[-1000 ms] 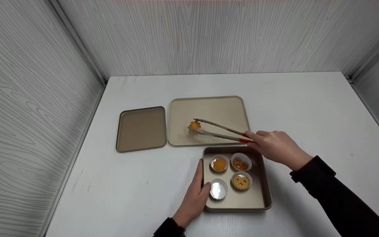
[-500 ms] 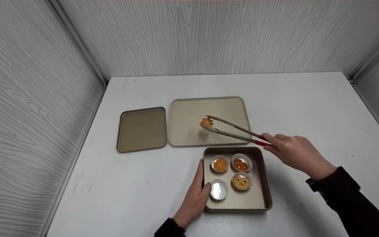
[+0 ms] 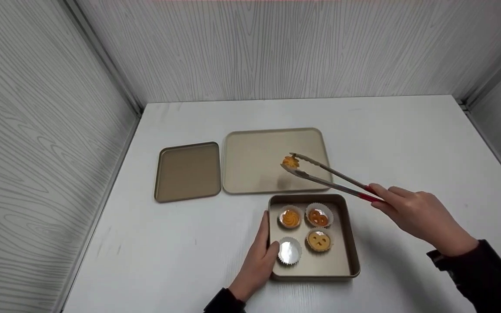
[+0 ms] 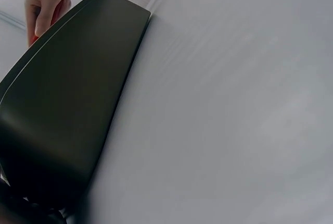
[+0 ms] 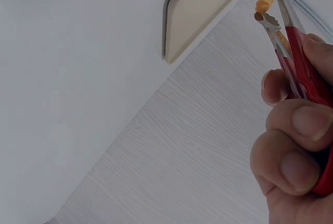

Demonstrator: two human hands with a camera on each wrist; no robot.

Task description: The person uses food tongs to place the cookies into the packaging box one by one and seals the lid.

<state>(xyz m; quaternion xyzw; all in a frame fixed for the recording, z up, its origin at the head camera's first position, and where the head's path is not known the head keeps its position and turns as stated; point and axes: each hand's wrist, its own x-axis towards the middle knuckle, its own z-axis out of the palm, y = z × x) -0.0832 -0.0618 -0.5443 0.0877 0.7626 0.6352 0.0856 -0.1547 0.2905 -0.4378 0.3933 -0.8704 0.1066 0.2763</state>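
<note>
My right hand (image 3: pixel 420 213) grips red-handled metal tongs (image 3: pixel 333 184), its fingers curled round the handles (image 5: pixel 312 78). Between the tong tips sits a small orange-brown flower-shaped cookie (image 3: pixel 290 162), held above the large tray. My left hand (image 3: pixel 257 258) holds the left wall of a deep square baking pan (image 3: pixel 352 243), thumb over the rim and fingers along the outside. Inside the pan stand a swirl cookie (image 3: pixel 290 218), a pretzel-shaped cookie (image 3: pixel 318 218) and a round cookie with holes (image 3: pixel 319 240), each in a paper cup. An empty cup (image 3: pixel 289 251) is beside my left thumb.
A large beige rectangular tray (image 3: pixel 255 148) lies behind the pan on the white table (image 3: pixel 159 243). To its left is a smaller brown tray (image 3: pixel 188 171). Grey wood-grain panels (image 3: pixel 250 48) border the table at the back and sides.
My right hand has moved right and toward me, carrying the cookie in the tongs up off the large tray and rightward over it. The left hand and pan have stayed put.
</note>
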